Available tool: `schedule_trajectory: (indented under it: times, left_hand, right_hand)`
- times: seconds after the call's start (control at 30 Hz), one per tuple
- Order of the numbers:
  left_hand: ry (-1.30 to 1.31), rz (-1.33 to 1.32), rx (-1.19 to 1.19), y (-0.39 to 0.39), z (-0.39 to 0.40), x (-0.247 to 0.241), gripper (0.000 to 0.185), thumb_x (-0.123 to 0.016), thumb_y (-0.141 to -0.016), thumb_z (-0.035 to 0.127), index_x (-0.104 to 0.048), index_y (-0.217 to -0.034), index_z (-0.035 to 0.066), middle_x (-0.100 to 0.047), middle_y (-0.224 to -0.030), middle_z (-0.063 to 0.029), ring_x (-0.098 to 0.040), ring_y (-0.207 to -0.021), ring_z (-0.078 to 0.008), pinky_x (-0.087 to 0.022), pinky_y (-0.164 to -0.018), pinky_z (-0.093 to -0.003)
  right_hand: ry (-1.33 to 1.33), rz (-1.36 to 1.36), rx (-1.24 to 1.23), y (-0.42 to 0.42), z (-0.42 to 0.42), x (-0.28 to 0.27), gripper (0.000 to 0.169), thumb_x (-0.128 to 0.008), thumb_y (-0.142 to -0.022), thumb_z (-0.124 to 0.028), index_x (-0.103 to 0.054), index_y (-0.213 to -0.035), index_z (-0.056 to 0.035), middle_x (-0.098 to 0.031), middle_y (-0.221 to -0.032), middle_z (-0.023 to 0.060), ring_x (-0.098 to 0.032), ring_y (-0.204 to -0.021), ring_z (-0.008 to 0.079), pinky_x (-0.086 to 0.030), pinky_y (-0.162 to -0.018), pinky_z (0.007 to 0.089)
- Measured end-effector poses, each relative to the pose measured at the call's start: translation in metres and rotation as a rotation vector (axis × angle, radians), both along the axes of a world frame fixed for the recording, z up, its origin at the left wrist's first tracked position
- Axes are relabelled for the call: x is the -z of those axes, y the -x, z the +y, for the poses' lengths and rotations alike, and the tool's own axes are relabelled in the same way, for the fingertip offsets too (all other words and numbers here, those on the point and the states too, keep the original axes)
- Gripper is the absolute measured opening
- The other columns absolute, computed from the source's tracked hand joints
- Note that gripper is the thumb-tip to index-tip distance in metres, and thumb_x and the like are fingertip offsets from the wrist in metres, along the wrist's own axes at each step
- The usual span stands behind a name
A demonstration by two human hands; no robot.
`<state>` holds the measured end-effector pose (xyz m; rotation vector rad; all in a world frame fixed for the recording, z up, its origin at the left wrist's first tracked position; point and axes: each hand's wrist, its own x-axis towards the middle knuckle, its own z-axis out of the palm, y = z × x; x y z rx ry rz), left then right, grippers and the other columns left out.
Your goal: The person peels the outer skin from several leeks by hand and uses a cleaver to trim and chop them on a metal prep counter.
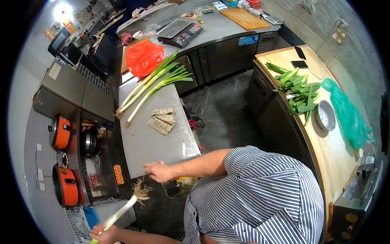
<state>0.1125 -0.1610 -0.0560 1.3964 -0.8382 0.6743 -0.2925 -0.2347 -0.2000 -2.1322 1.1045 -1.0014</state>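
Observation:
My left hand (105, 235) grips a long green onion (120, 211) by its stalk, near the bottom left. The onion's bushy roots (141, 191) point up and to the right. Above it, my right hand (158, 171) is at the near corner of the metal table (152, 149), its fingers loosely bent and apart; no object shows in them. Several more long green onions (143, 88) lie on the table's far part, roots towards me. A folded checked cloth (163, 121) is to their right. The leafy end of the held onion is cut off by the picture's lower edge.
A red plastic bag (144, 58) and a scale (180, 33) are beyond. On the right, a wooden worktop (332, 158) holds cut greens (300, 88), a metal bowl (326, 115) and a green bag (349, 113). Orange cookers (65, 186) stand at the left.

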Motion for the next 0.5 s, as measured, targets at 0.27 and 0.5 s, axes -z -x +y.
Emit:
schedule_trajectory:
  times: [0.27, 0.5]
  left_hand:
    - [0.093, 0.466, 1.093, 0.141, 0.039, -0.062, 0.019, -0.049, -0.095, 0.019, -0.051, -0.085, 0.003, -0.046, -0.067, -0.005, -0.045, -0.055, -0.0192, -0.038, -0.048, -0.0328]
    - [0.222, 0.681, 0.923, 0.202, 0.031, -0.096, 0.035, -0.038, -0.1, 0.015, -0.027, -0.067, 0.014, -0.021, -0.054, 0.0037, -0.023, -0.04, -0.0064, -0.027, -0.038, -0.0192]
  right_hand:
    - [-0.323, -0.314, -0.97, -0.016, 0.027, -0.124, 0.034, -0.05, -0.096, -0.029, -0.056, -0.11, 0.0016, -0.063, -0.088, 0.0122, -0.064, -0.079, 0.0217, -0.051, -0.073, 0.035]
    - [-0.936, -0.682, -0.883, -0.001, 0.04, -0.081, 0.025, -0.06, -0.093, -0.013, -0.065, -0.111, 0.003, -0.068, -0.085, 0.0071, -0.064, -0.072, 0.012, -0.052, -0.065, 0.0262]
